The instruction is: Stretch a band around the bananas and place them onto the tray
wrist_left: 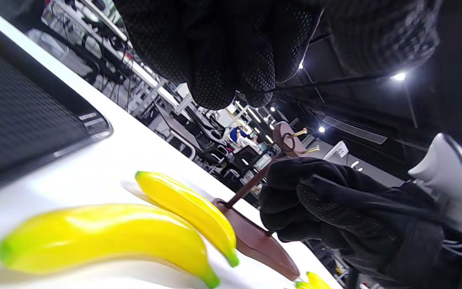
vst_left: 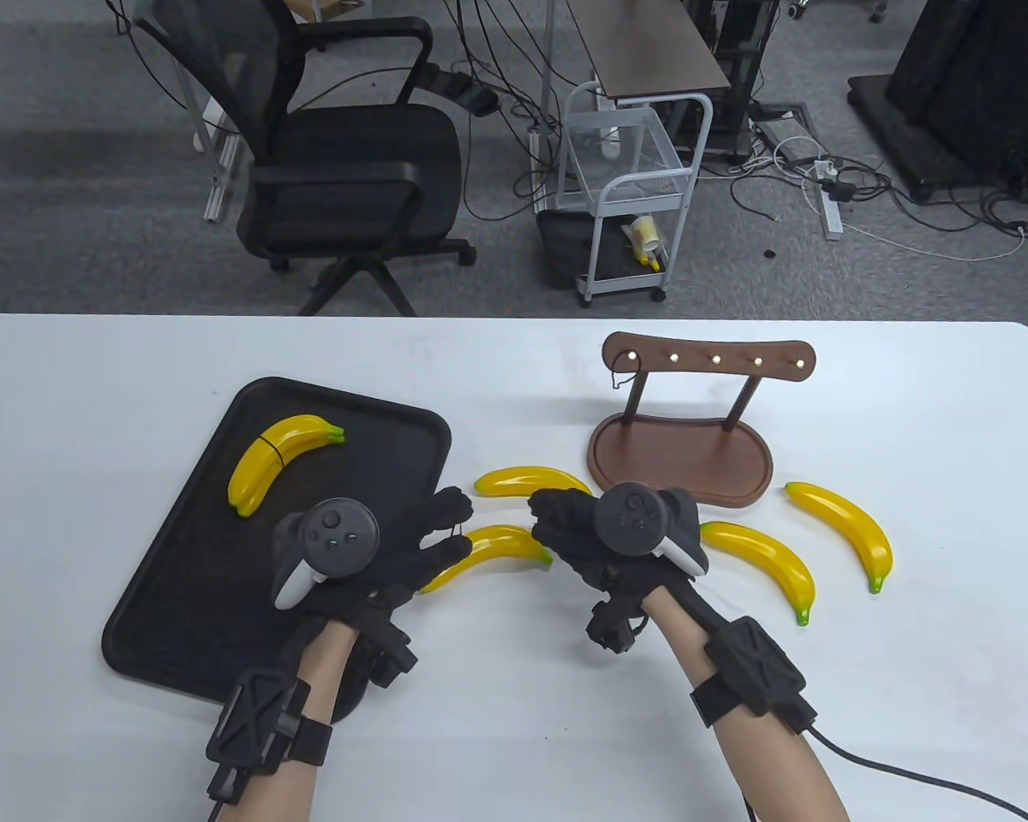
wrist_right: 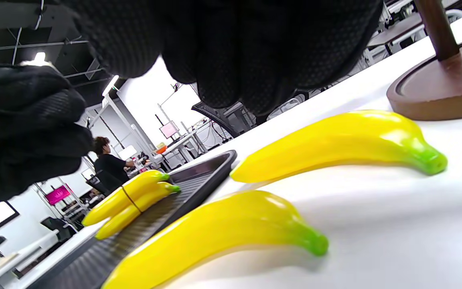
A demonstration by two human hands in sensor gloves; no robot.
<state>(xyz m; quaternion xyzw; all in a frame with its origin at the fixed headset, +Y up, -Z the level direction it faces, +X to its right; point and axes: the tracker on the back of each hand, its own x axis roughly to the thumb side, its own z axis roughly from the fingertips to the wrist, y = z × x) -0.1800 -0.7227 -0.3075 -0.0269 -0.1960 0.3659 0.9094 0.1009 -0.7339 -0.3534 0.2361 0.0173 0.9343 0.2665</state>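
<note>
A thin dark band [wrist_left: 327, 82] runs taut between our two hands, and this is the thing in hand: we pinch one end in the curled left fingers [wrist_left: 231, 80] and the other end leads to the right hand [vst_left: 604, 535], whose fingers are curled as if around it, though the pinch itself is hidden from us. The left hand [vst_left: 368, 556] has its remaining fingers spread above the table.

Just below and between the fingertips lie two loose bananas: the near one [vst_left: 484, 556] directly under the left fingertips, the far one [vst_left: 527, 481] just beyond both hands. They lie close together but apart, not yet side by side. To the right of the right hand two more bananas [vst_left: 762, 565] rest on the table, well apart from our fingers. Left of the left hand, a banded pair [wrist_right: 130, 198] already sits in the black tray [vst_left: 394, 462], the band visible around its middle.

We judge that one pair is done and the second is beginning: the band is being opened. The next move calls for widening the loop enough to clear a banana's tip, and for bringing the two near bananas together so that the loop can slide over both. The glossy skins may let them slip apart.

Beyond the right fingers stands a wooden peg rack [vst_left: 681, 454], one more band hanging from its leftmost peg.

We can read no brand, label or writing anywhere.
</note>
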